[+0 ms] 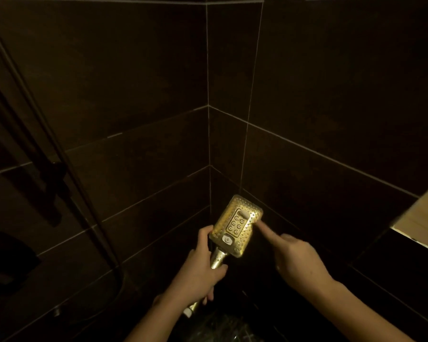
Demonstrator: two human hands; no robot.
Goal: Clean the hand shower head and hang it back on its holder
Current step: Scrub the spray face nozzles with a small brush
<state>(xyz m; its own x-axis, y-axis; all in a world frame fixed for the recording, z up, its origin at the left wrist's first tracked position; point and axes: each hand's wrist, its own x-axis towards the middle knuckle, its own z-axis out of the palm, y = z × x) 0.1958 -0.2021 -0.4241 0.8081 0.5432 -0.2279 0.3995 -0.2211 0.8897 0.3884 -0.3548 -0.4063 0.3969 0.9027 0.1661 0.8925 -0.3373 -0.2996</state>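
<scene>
The left hand [200, 264] is curled round the shiny metal handle [218, 259] of the gold-toned rectangular hand shower head [237, 225], its thumb lying up along the head's left edge. The head stands tilted just above that hand, its spray face turned up toward the camera: a perforated plate with a raised panel of small round nozzles and a white button [227, 239] at the end nearest the hand. The right hand [295, 255] sits just to the right of the head, holding nothing, its index finger stretched out so the tip touches the head's right edge while the other fingers are folded in. Beyond both hands the dark brown tiled walls [134, 95] meet in a corner. Well left of the left hand, a dark vertical rail [59, 149] carries a dark bracket; detail there is lost in shadow. Far right of the right hand, a pale wooden surface [423, 218] shows.
</scene>
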